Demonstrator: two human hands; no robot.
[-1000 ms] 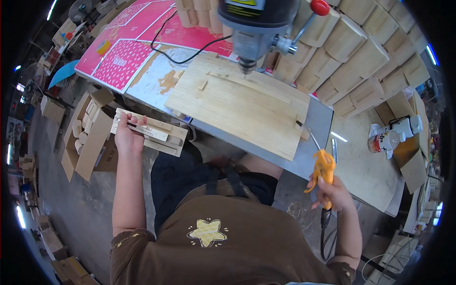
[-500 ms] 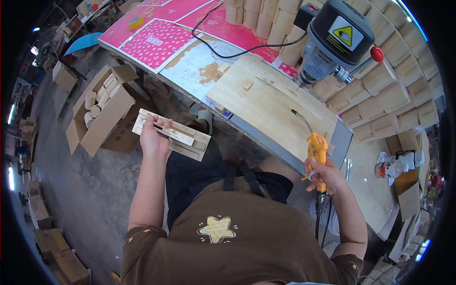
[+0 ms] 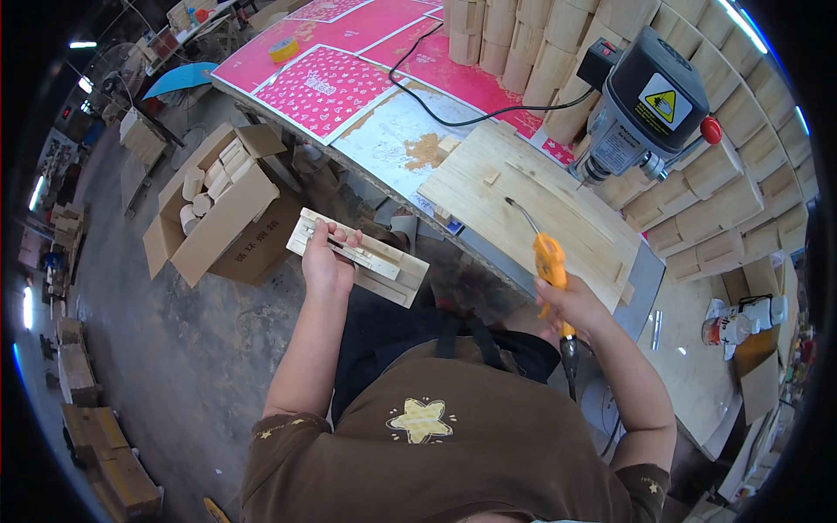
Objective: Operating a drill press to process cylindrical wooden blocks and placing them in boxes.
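My left hand (image 3: 330, 263) grips a pale wooden piece (image 3: 394, 276), a flat rectangular block with long grooves and a strip along it. It is held away from the bench, over the floor side. In my right hand (image 3: 573, 307) is a yellow air blow gun (image 3: 549, 258), its thin dark nozzle tilted up and left above a wooden board (image 3: 528, 202). A black hose runs down from the gun's handle. The nozzle tip and the wooden piece are apart. Behind the board stands a grey drill press (image 3: 643, 109) with a red-knobbed lever.
An open cardboard box (image 3: 228, 205) of wooden pieces sits on the floor at left. Stacked wooden blocks (image 3: 728, 187) line the back and right of the pink-covered bench (image 3: 336, 87). A black cable (image 3: 488, 118) crosses the bench, and yellow tape (image 3: 283, 50) lies farther back.
My right hand has moved the blow gun left, its nozzle now farther left over the board. The view has shifted; my left hand still grips the wooden piece.
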